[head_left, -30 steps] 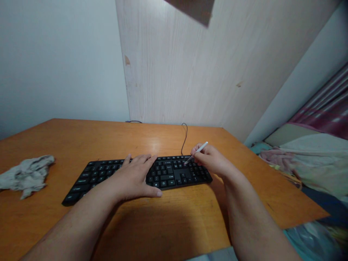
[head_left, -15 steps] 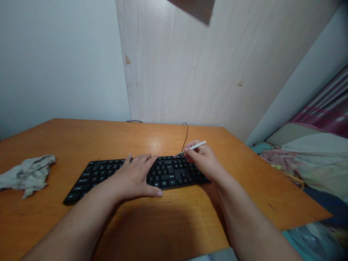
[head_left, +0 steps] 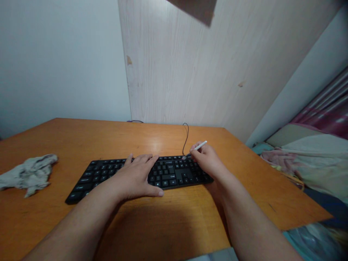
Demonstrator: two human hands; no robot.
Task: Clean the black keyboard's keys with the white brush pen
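A black keyboard [head_left: 165, 173] lies slightly askew on the wooden desk. My left hand [head_left: 137, 175] rests flat across its middle, fingers spread over the keys and thumb along the near edge. In my right hand [head_left: 205, 157] is a thin brush [head_left: 200, 145] with a white handle, pinched between thumb and fingers. Its small, pale tip is at the top row of keys, right of the middle; whether it touches them is hard to tell. The right hand covers the keyboard's upper right keys, while the left hand and forearm hide part of the left half.
A crumpled grey cloth [head_left: 32, 172] lies at the desk's left. The keyboard's cable [head_left: 187, 136] runs back towards the wall, where another dark cable [head_left: 135, 121] shows. A greyish flat thing [head_left: 214, 255] pokes in at the bottom. Bedding [head_left: 315, 156] lies beyond the desk's right edge.
My right hand has moved a little to the right, taking the brush tip along the keyboard's top row. My left hand stays in place on the keys.
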